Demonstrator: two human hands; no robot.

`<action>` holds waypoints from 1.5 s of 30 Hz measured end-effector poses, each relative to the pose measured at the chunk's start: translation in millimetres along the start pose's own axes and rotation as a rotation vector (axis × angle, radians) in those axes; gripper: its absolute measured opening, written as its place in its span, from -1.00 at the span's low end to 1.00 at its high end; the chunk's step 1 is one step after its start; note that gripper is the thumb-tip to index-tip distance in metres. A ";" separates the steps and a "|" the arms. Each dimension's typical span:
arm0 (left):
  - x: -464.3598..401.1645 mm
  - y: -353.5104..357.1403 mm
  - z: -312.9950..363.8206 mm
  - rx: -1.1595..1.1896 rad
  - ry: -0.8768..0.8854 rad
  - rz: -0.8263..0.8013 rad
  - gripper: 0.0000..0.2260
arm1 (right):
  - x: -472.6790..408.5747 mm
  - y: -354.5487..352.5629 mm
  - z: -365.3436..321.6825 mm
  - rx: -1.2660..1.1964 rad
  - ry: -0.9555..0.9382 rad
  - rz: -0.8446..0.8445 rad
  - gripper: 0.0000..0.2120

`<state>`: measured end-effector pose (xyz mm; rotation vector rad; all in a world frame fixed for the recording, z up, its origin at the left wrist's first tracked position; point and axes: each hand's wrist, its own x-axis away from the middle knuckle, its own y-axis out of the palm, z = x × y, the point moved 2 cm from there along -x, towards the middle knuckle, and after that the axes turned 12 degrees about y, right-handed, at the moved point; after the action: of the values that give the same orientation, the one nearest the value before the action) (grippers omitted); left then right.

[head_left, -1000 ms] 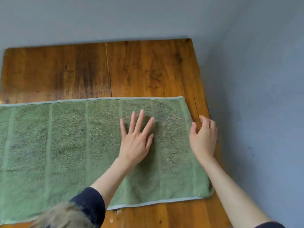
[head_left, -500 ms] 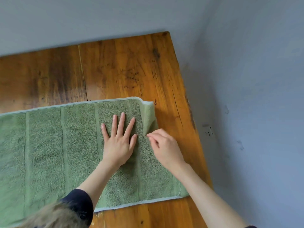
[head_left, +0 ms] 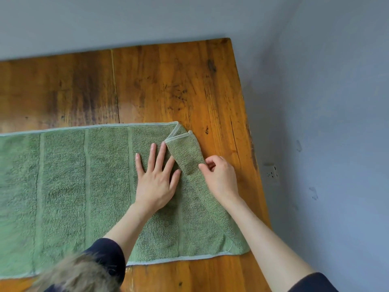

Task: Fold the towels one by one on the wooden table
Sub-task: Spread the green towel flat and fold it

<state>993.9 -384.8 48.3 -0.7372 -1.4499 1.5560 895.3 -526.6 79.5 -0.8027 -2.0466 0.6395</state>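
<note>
Green towel [head_left: 63,186] lies flat, lower left on the bench [head_left: 168,85]. Left hand [head_left: 155,182] presses flat, fingers spread. Right hand [head_left: 221,175], grip pinching the edge, has turned the right end further inward; folding begun.

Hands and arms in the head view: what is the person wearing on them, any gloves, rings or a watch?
Both the left hand and the right hand are bare: no gloves, rings or watch show. The forearms are uncovered too. A dark navy short sleeve covers the left upper arm, and a matching dark sleeve edge shows on the right.
</note>
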 end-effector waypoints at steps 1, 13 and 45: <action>-0.1 0.1 0.2 0.003 -0.005 -0.005 -0.54 | -1.8 -2.4 -0.9 -0.041 0.029 -0.002 -0.83; -0.2 -0.6 0.3 0.032 -0.026 -0.025 -0.48 | -35.4 -67.9 23.3 -0.197 0.174 0.283 -0.82; 20.6 -4.2 40.2 0.198 -0.053 -0.028 -0.52 | 74.9 -73.2 126.2 -0.084 0.572 -0.084 -0.85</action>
<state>950.3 -385.8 61.1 -0.5606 -1.3150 1.6802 733.3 -539.6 100.6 -0.8283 -1.5772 0.2361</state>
